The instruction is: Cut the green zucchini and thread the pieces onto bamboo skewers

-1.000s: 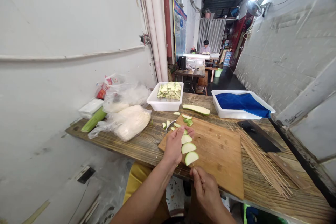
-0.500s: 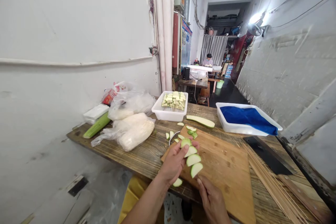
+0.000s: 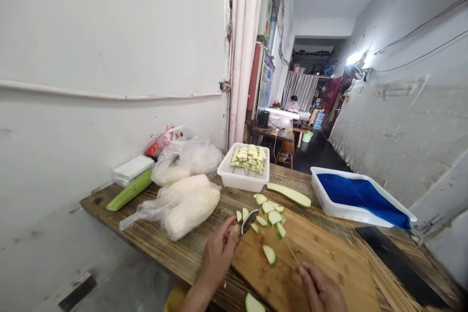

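My right hand (image 3: pixel 321 286) is closed around the lower end of a thin bamboo skewer (image 3: pixel 292 252). Half-round green-skinned zucchini slices (image 3: pixel 274 217) are threaded on its far end, above the cutting board (image 3: pixel 329 258). At the board's left edge is my left hand (image 3: pixel 220 249), fingers partly curled and apart, with nothing visible in it. It is beside the board's metal handle (image 3: pixel 248 220) and two small loose slices (image 3: pixel 239 216). Another zucchini slice (image 3: pixel 269 255) lies on the board, and one more (image 3: pixel 253 303) lies at the table's front edge.
A white tray (image 3: pixel 243 183) of skewered slices stands behind the board, beside a halved zucchini (image 3: pixel 288 195). Plastic bags (image 3: pixel 192 204) and a whole green vegetable (image 3: pixel 130 189) lie left. On the right are a blue-lined tray (image 3: pixel 329 204), bare skewers (image 3: pixel 389 278) and a cleaver (image 3: pixel 398 263). A person (image 3: pixel 292 104) sits far back.
My left hand has let go of the skewered zucchini slices and moved left to the board's handle. The right hand keeps the skewer, its loaded end now further forward. The view has tilted up.
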Available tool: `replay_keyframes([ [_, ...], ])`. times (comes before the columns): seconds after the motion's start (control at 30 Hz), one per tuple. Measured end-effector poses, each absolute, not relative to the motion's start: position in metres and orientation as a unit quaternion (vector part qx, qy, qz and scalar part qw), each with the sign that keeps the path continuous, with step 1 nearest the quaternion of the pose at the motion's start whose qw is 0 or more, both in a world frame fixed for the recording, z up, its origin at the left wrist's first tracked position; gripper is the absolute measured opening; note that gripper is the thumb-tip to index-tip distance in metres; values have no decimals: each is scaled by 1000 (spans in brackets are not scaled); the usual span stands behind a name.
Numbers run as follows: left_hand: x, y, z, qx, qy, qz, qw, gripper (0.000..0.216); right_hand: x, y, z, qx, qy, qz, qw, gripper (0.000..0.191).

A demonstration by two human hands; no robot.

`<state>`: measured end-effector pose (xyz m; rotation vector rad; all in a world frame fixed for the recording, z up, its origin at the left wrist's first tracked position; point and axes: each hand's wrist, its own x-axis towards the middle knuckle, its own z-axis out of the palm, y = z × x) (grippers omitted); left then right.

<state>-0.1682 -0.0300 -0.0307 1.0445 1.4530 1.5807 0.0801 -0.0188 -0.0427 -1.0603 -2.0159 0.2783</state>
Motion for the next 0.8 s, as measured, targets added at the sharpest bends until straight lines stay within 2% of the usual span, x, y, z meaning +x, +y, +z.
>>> replay_keyframes([
  [0.07, -184, -31, -46, 460, 625, 580, 248, 31, 74, 8, -21, -422, -803, 108, 406, 28],
  [0.17, -196, -31, -65, 511, 649, 534, 181, 23, 52, 61, 6, -458, -803, 82, 372, 32],
  [0.2, -197, -31, -69, 524, 652, 521, 171, 23, 41, 82, 13, -491, -799, 71, 340, 32],
  [0.4, -195, -23, -79, 575, 656, 459, 167, 29, -42, 211, 37, -574, -768, 55, 278, 22],
  [0.5, -195, -18, -94, 582, 668, 441, 143, 32, -79, 257, 42, -619, -743, 64, 245, 28],
  [0.63, -196, -13, -113, 583, 691, 414, 108, 34, -109, 287, 45, -648, -729, 81, 203, 29],
  [0.8, -198, -14, -103, 607, 694, 369, 122, 32, -120, 286, 52, -615, -766, 66, 173, 29],
])
